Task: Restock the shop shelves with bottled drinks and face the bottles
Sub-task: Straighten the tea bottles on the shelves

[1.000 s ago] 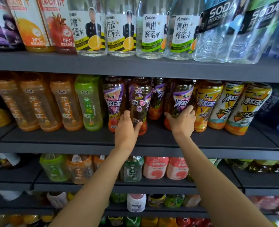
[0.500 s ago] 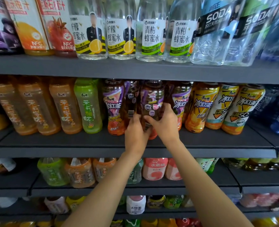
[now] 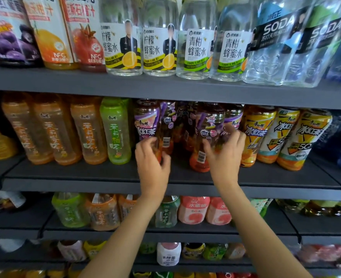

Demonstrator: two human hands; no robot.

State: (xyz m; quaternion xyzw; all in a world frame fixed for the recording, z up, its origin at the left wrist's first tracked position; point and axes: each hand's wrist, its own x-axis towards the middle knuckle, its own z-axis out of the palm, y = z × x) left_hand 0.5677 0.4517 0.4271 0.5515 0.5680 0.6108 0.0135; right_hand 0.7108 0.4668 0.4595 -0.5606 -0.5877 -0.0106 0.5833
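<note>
Purple-labelled tea bottles (image 3: 207,137), reddish liquid inside: each hand, left (image 3: 152,157) and right (image 3: 224,155), grips one.

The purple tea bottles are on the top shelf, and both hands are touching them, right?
Not quite. The head view shows the purple tea bottles on the second shelf, under the top one. Both the left hand and the right hand are touching them.

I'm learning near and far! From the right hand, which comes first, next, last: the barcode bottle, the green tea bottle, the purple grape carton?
1. Barcode bottle, gripped by the right hand.
2. Green tea bottle, same shelf, further left.
3. Purple grape carton, top shelf, far left.
</note>
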